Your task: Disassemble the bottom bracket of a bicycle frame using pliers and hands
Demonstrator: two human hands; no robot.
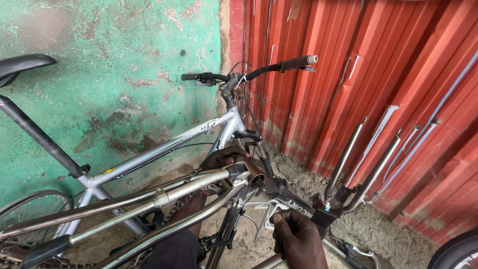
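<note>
The bicycle frame [199, 187] lies low across the foreground, its chrome tubes running from lower left up to the middle, and it appears to be turned over: the fork [348, 169] at its right end points its two bare legs up toward the red corrugated wall [388, 74], no wheel between them. The left hand [224, 157] is curled over the frame just by the head tube, fingers clenched around the metal there, the forearm passing under the tubes. The right hand [298, 239] sits lower, near the bottom edge, fingers closed on a dark tube beside the fork crown; exactly what lies under the palm is hidden.

To do this well, I judge the left grip has to do the anchoring, pinning the frame so it cannot roll, while the right hand works close to the crown where leverage is best. Keep the wrist in line with the tube, not cocked, and keep the knuckles away from the chain [179, 206] hanging slack just under the tubes.

Behind all this stands a silver bicycle [164, 149], upright and leaning at the green, flaking wall [109, 60], its black handlebar [249, 74] near the seam where green meets red, its saddle [22, 65] at the far left. Sandy ground [363, 224] runs along the foot of the wall, and a tyre [460, 254] edges in at the lower right corner.
</note>
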